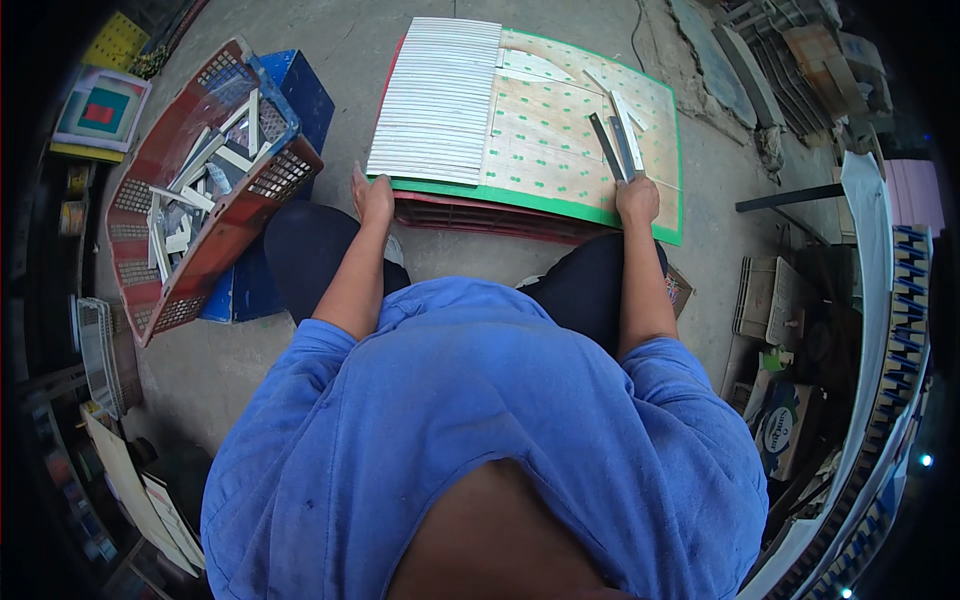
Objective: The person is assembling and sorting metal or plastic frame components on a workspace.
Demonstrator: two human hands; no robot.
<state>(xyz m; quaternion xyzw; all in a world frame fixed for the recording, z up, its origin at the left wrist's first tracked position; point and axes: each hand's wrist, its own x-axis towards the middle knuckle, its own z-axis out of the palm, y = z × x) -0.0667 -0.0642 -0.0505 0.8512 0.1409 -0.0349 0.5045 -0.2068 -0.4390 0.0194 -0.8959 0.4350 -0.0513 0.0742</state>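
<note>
Before my knees lies a pale wooden board [560, 185] with green edges and green spots. A row of white slim strips [436, 100], laid side by side, covers its left half. My left hand [374, 200] is at the near left corner, fingers stretched along the side and thumb by the strips' ends. Over the near right part of the board, my right hand [637, 200] is closed round several narrow metal strips [627, 150], which point away from me and fan apart. Their lower ends are hidden in my fist. Loose light strips [632, 108] lie just beyond.
A red crate [450, 215] supports the board. To the left, a tilted red-brown plastic basket [185, 290] full of white and grey strip pieces rests on a blue crate [305, 90]. Shelves and wire racks [770, 300] line both sides. A small box [680, 290] sits by my right knee.
</note>
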